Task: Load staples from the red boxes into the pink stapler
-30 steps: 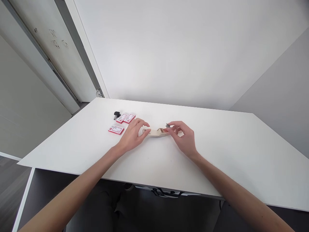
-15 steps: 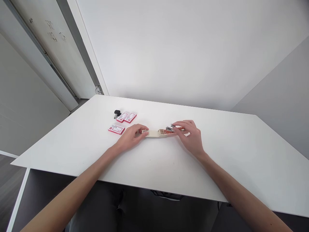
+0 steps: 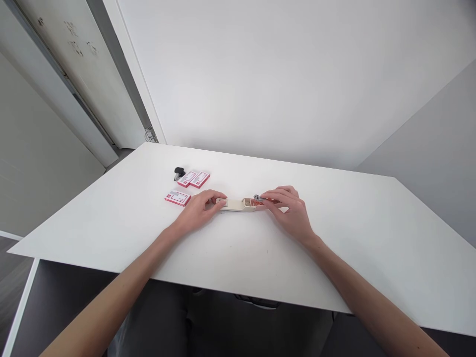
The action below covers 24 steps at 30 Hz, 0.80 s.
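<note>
A long cream stapler point(image 3: 235, 205) lies opened out flat on the table between my hands. Its right section shows a reddish inside and a small grey metal part point(image 3: 257, 198). My left hand point(image 3: 201, 206) pinches the stapler's left end between thumb and fingers. Over the right section, my right hand point(image 3: 288, 208) has thumb and fingertips closed at the metal part. Those fingers cover much of the reddish section, so exactly what they grip there is hidden.
Several small red-and-white boxes point(image 3: 177, 198) lie left of my left hand. Behind them sits a small black-and-metal staple remover point(image 3: 179, 173). The white table point(image 3: 238, 258) meets a white wall point(image 3: 267, 84) at the back.
My right hand's fingertips have moved slightly left and down, from holding a small grey piece above the metal part to pressing against it. My left hand keeps its grip; the view has shifted slightly.
</note>
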### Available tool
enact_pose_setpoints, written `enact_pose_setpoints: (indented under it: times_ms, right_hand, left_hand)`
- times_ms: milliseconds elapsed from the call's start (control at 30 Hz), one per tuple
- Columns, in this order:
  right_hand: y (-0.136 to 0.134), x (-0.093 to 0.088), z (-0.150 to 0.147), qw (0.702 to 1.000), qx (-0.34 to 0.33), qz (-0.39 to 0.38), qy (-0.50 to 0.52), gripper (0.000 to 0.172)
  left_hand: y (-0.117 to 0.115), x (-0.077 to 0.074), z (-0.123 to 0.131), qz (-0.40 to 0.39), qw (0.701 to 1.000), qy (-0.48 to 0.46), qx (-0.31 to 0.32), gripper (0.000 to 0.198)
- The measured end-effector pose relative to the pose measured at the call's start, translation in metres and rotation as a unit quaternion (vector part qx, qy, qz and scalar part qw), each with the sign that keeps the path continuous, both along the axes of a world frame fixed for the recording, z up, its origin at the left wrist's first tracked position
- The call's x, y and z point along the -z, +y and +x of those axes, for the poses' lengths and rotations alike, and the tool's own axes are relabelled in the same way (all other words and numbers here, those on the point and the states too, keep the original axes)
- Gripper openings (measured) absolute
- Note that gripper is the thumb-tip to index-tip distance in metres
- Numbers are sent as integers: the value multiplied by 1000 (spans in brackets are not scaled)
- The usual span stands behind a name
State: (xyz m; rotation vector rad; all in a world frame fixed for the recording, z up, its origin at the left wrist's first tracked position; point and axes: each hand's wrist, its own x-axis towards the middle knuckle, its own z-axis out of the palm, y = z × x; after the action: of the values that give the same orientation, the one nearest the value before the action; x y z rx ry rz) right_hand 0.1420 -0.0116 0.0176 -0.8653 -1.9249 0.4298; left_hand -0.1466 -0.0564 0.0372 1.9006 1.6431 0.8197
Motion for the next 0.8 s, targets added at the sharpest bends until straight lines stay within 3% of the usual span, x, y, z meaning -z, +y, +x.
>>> enact_pose_setpoints:
  times_ms: [367, 800]
  right_hand:
    - [2, -1, 1, 1000, 11, 5, 9, 18]
    - [0, -5, 0, 999, -23, -14, -34, 20]
  left_hand:
    - [-4, -3, 1, -7, 1000, 3, -14, 39]
    - [-8, -5, -3, -12, 1000, 8, -16, 43]
